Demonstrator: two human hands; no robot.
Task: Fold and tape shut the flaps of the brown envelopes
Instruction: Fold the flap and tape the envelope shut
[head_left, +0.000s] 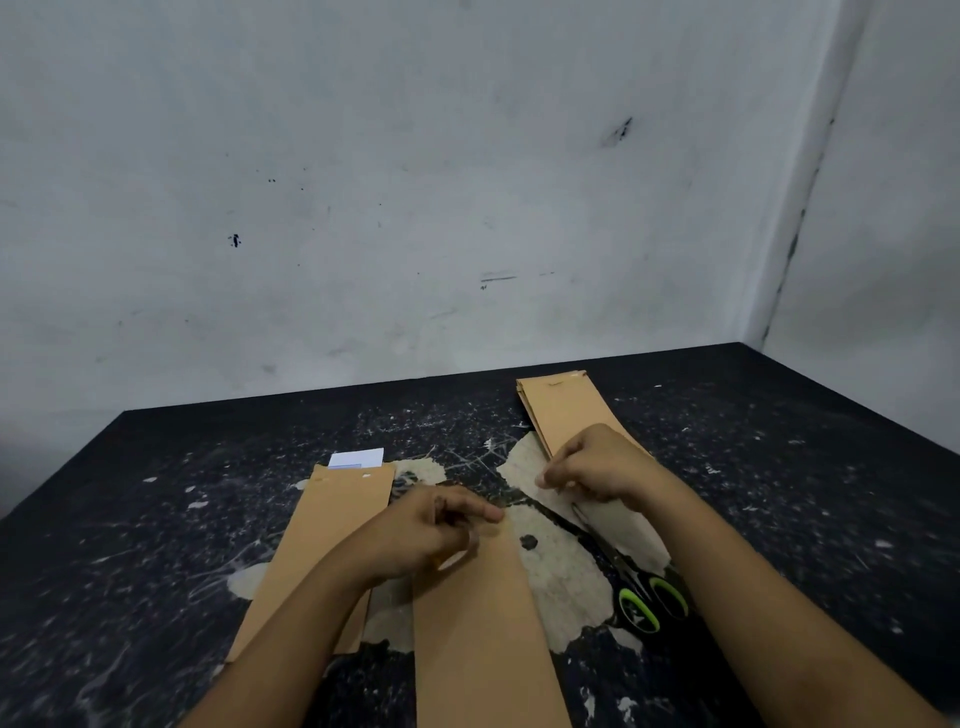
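Observation:
A brown envelope (478, 623) lies lengthwise in front of me, its far end under my left hand (426, 530). That hand's curled fingers hold what looks like a clear tape roll (470, 543) over the flap end. My right hand (597, 467) hovers just to the right and beyond, with thumb and fingertips pinched together as if on the clear tape's end, which is too faint to see. On the left lies another brown envelope (332, 535) with white paper (358, 460) sticking out of its far end. A stack of brown envelopes (563, 410) lies at the back right, partly under my right hand.
Scissors (641, 605) with green-and-black handles lie to the right of the middle envelope, blades pointing toward my hands. The black table (156, 519) is scratched, with pale worn patches. White walls close it off at the back and on the right.

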